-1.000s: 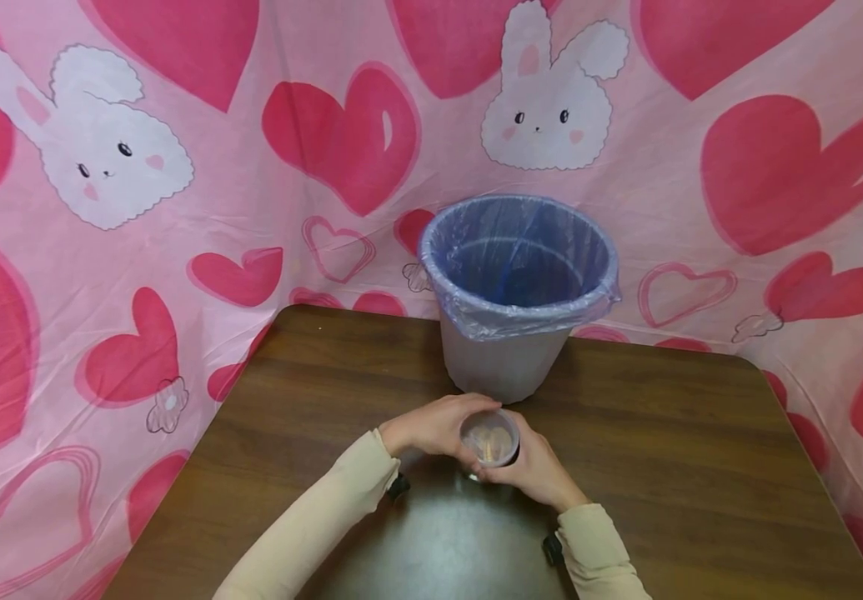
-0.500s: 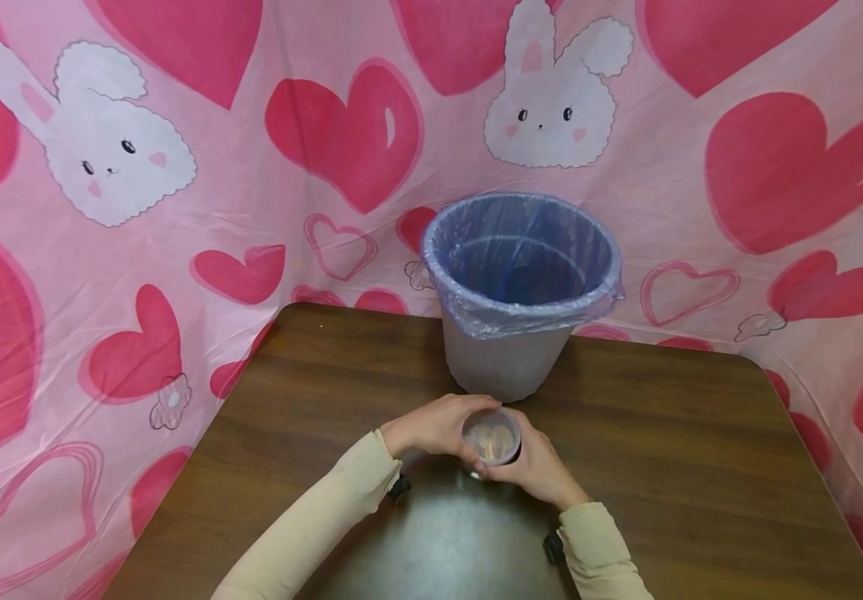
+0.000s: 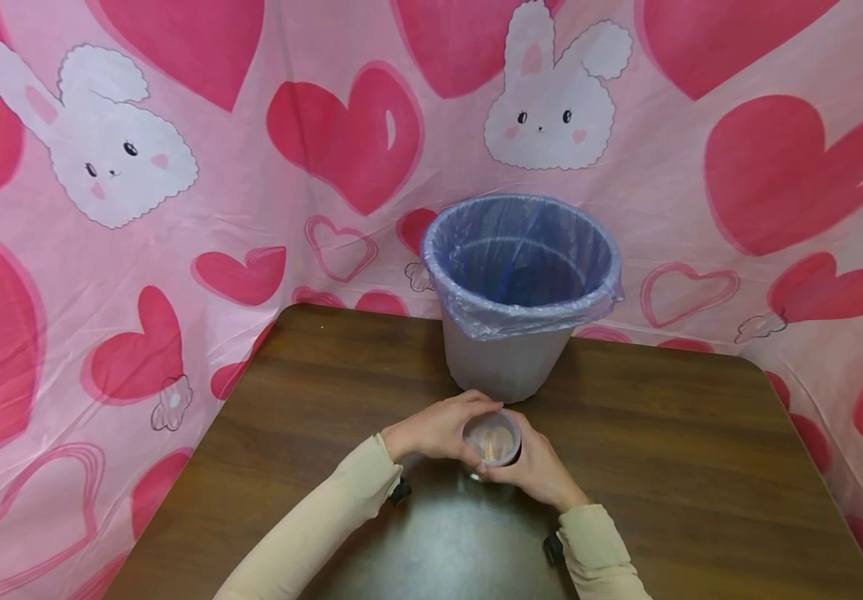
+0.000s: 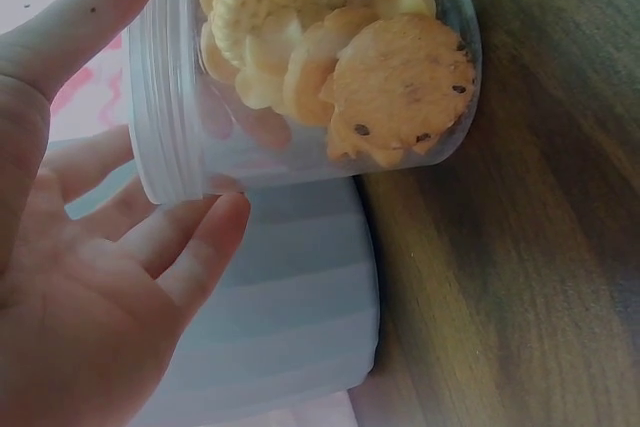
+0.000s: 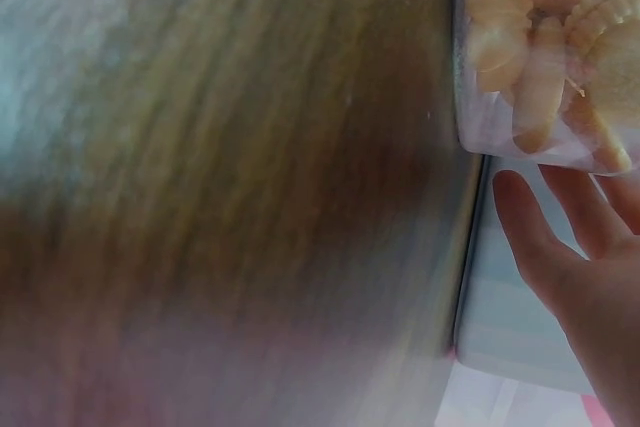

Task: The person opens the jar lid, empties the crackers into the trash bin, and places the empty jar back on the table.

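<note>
A clear plastic jar of cookies [image 3: 492,439] stands upright on the table in the head view, in front of the bin. My left hand [image 3: 439,429] grips its left side; the left wrist view shows thumb and fingers around the pale screw lid [image 4: 165,87]. My right hand [image 3: 541,468] holds the jar from the right. In the right wrist view its fingers [image 5: 525,227] lie close beside the jar wall, and its thumb is out of sight. Several golden cookies [image 4: 400,82], some with dark specks, show through the wall. The lid looks to be on.
A whitish bin [image 3: 502,358] with a blue-tinted plastic liner [image 3: 521,310] stands just behind the jar. The dark wooden table [image 3: 664,442] is bounded behind and at the sides by a pink cloth [image 3: 371,250] with hearts and rabbits.
Both hands stay around the jar in the same place. Only slight shifts of the left hand's fingers show, and the head view has moved a little.
</note>
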`<state>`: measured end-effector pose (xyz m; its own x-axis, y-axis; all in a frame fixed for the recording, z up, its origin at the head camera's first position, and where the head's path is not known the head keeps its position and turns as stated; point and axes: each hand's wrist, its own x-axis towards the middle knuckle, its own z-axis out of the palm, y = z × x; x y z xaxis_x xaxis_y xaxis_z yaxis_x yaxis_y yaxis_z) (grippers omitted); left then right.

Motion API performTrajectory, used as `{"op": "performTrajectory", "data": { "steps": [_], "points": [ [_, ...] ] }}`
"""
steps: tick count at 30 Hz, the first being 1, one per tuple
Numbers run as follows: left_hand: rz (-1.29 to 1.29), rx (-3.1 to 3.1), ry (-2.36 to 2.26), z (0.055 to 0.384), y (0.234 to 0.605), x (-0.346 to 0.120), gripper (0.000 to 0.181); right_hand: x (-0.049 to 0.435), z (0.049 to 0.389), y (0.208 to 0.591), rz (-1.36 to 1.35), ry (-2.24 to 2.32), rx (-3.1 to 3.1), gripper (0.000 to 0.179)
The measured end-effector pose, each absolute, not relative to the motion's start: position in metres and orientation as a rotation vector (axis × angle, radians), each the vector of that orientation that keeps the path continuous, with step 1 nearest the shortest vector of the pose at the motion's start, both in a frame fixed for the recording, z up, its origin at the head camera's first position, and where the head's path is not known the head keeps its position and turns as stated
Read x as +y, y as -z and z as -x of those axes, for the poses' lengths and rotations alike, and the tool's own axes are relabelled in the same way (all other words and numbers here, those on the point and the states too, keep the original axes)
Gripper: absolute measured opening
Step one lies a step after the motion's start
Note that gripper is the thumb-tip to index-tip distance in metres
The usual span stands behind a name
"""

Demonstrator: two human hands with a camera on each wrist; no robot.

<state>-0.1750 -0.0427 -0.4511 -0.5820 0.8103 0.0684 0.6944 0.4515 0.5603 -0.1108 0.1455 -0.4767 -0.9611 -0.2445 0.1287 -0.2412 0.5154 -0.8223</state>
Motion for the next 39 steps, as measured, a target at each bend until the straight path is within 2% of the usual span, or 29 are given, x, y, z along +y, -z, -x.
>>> {"op": "performTrajectory", "data": {
  "steps": [16, 25, 39],
  "points": [
    [-1.269, 2.520, -0.838, 0.174, 0.455, -0.041, 0.091, 0.147, 0.112, 0.480, 0.487, 1.477, 2.737, 0.083],
    [-1.266, 2.536, -0.845, 0.172, 0.455, -0.041, 0.092, 0.154, 0.124, 0.513, 0.443, 1.478, 2.741, 0.087],
    [-1.198, 2.570, -0.848, 0.170, 0.457, -0.040, 0.092, 0.155, 0.124, 0.513, 0.446, 1.477, 2.727, 0.088]
  ]
}}
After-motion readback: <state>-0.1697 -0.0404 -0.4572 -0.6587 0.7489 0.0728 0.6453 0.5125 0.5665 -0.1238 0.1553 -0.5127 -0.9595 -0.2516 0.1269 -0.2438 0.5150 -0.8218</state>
